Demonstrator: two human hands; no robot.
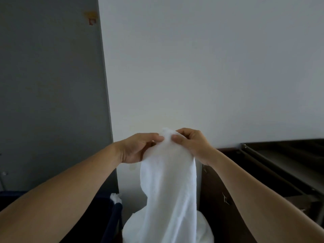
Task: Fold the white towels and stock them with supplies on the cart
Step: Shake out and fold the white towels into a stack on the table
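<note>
left forearm [70, 186]: bare the whole way from the lower frame edge to the wrist; broad near the camera (the wide lens swells it), tapering toward the hand.
right forearm [254, 186]: bare likewise, with the same taper and a smooth surface.
left hand [135, 148]: bare, with fine creases across the wrist and the heel of the palm.
right hand [192, 146]: bare, its knuckles showing as soft ridges.
fingers [177, 137]: bare too; the right thumb carries a short, rounded nail, plain in this dim light.
</note>
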